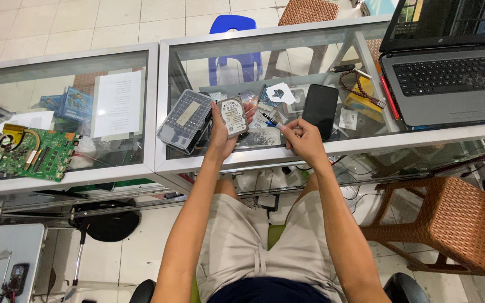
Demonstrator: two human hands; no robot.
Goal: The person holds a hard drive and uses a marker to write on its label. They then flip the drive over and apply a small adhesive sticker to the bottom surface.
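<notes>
Your left hand (224, 134) grips one hard drive (233, 116) upright above the glass surface (366, 137). Your right hand (303, 140) pinches one screwdriver (269, 119), beside one black phone (320, 109) and one laptop (447, 78).

so it's a glass-topped display counter (332, 147) with a laptop (450, 78), a black phone (320, 109), a clear plastic case (185, 119) and scattered small parts on top; green circuit board (29, 154) on the neighbouring counter (63, 177)
</notes>
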